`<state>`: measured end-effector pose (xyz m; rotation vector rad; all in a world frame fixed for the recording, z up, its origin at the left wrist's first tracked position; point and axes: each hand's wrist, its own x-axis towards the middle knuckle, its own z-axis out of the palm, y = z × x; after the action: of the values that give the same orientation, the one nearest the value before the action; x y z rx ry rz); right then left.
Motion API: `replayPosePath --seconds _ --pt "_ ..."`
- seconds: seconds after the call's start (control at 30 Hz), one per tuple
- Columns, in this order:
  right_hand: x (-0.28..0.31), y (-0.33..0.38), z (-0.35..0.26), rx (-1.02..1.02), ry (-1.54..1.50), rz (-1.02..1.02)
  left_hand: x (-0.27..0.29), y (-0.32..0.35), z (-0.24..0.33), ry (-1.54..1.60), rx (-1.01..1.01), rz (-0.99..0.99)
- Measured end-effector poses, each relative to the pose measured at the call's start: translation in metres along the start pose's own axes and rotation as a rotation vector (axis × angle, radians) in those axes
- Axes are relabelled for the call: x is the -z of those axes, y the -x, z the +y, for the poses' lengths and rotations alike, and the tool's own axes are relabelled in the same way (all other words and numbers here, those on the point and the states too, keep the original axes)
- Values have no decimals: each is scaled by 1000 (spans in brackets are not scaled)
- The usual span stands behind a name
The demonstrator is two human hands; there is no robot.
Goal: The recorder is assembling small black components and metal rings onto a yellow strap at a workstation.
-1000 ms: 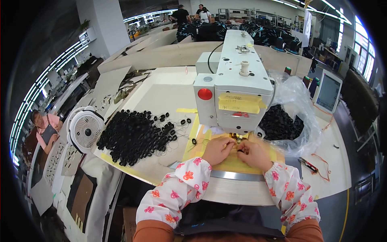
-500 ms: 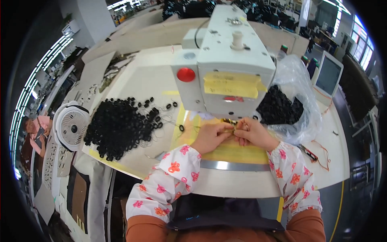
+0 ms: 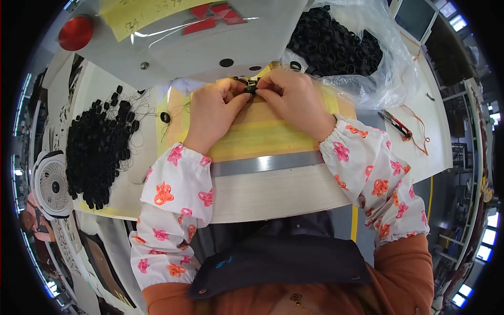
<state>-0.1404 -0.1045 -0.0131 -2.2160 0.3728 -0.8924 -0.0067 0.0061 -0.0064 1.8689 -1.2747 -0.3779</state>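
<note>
My left hand (image 3: 212,111) and my right hand (image 3: 300,102) meet under the head of a white sewing machine (image 3: 184,55). Between their pinched fingertips is a small black loop (image 3: 251,90), partly covered by the fingers. Both hands are closed on it, close to the metal parts (image 3: 242,80) of the machine's sewing area. Yellow tape (image 3: 262,134) covers the work surface below them. One loose black loop (image 3: 165,117) with thread lies left of my left hand. Another loop (image 3: 295,66) is beside my right hand.
A big pile of black loops (image 3: 97,152) with trailing threads lies on the left. A clear plastic bag (image 3: 391,79) with more loops (image 3: 336,47) stands at the right. Red-handled snips (image 3: 397,126) lie near an orange cord (image 3: 422,134). A white fan (image 3: 52,184) stands far left.
My view has tilted down and closer, so the machine sits higher in the picture. The black loop now shows between my fingertips; both hands stay together at the machine.
</note>
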Motion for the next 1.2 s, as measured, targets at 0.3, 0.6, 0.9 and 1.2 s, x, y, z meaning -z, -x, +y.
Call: replayPosePath --seconds 0.3,0.6,0.9,1.2 --pt "-3 -3 1 -21 -22 22 0 -3 8 133 219 -43" --pt "-2 -3 0 4 31 47 5 -8 3 -10 223 -94" --pt "0 -4 -1 -3 78 32 7 -7 15 -87 257 -94" --pt "3 -3 -4 -31 108 -17 2 -7 5 -14 112 -64"
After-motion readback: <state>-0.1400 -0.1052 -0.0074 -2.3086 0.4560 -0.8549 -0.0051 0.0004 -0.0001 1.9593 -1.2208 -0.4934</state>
